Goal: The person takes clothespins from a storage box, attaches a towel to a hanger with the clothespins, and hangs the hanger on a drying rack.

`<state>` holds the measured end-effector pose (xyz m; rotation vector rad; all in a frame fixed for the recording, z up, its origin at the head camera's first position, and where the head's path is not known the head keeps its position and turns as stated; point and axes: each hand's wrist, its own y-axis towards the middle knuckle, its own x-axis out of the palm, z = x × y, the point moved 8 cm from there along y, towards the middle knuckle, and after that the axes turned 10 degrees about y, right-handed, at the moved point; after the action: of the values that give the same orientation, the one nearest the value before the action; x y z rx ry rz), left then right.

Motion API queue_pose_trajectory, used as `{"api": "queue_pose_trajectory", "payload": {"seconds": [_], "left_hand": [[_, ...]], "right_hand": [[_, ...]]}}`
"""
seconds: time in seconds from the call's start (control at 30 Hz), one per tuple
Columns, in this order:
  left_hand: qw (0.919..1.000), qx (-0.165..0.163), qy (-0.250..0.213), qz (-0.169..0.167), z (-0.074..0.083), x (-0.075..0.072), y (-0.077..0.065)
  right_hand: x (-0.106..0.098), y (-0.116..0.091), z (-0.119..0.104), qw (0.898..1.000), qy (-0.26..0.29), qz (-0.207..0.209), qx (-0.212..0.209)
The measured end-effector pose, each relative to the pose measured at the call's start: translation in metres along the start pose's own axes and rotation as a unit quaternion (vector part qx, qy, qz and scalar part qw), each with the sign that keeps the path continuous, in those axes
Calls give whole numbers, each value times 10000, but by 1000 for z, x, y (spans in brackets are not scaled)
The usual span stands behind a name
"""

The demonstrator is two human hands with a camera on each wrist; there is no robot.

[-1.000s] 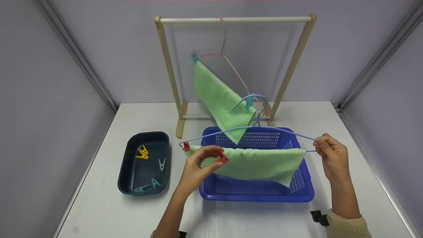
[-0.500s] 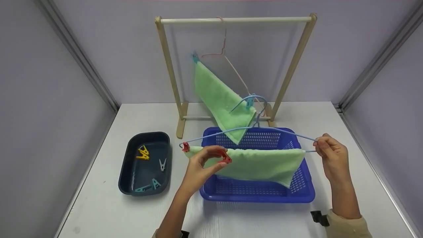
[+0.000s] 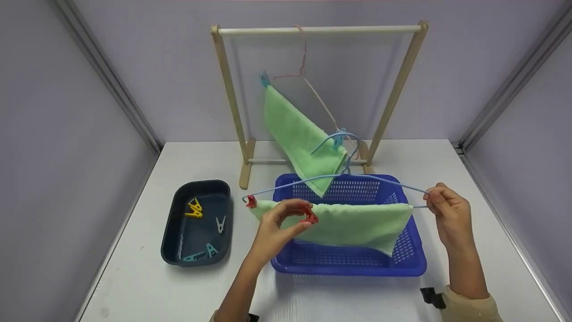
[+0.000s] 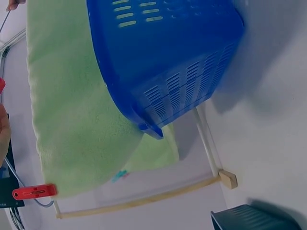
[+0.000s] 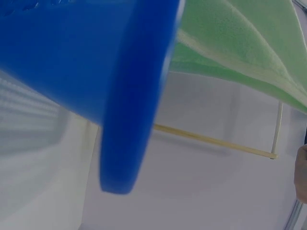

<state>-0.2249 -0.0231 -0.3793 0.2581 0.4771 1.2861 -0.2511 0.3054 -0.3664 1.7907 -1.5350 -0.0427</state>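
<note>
In the head view my left hand (image 3: 277, 228) pinches a red clothespin (image 3: 309, 215) between thumb and fingers, in front of a light green towel (image 3: 353, 223). That towel hangs over the lower bar of a blue hanger (image 3: 380, 177). My right hand (image 3: 449, 212) grips the hanger's right end, just beyond the towel's edge. Another red clothespin (image 3: 251, 201) is clipped at the hanger's left corner, on the towel; the left wrist view shows this clipped clothespin (image 4: 34, 191) too. Only a sliver of my right hand (image 5: 301, 175) shows in the right wrist view.
A blue perforated basket (image 3: 348, 269) stands under the towel. To the left, a dark tray (image 3: 172, 223) holds yellow, grey and teal clothespins. Behind is a wooden rack (image 3: 321, 30) bearing a pink hanger (image 3: 303, 62) with a second green towel (image 3: 295, 125) clipped by blue clothespins.
My left hand has shifted a little to the right along the towel, still pinching the red clothespin. The right hand and the hanger stay nearly in place.
</note>
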Motion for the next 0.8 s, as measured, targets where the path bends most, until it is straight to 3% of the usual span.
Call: {"api": "queue_pose_trajectory", "payload": {"seconds": [0.33,0.8], "left_hand": [[9999,44,83,-71,28,2,3],[9999,25,-41,-165,29,6,5]], "right_hand": [[0,-1,0,10000,25,58,29],[1,-1,-1,9999,33,110,55]]}}
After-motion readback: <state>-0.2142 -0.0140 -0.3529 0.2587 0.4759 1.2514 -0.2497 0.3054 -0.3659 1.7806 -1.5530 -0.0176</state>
